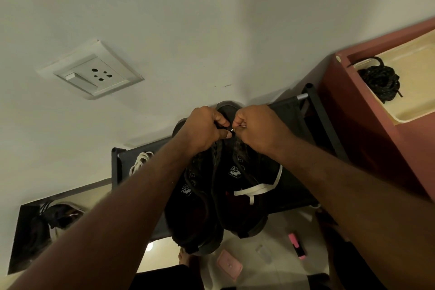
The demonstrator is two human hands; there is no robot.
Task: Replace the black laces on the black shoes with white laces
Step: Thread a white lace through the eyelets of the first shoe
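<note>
Shoes lie side by side on a black rack, long axes running away from the person, toes at the wall. The hands meet at the far eyelets: the right hand pinches the white lace by its tip, and the left hand pinches the dark upper beside it. Fingers hide the eyelet itself. Black laces lie well apart, at right.

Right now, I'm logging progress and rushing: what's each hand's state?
Left hand: closed, pinching the upper of the black shoe.
Right hand: closed, pinching the white lace tip.
</note>
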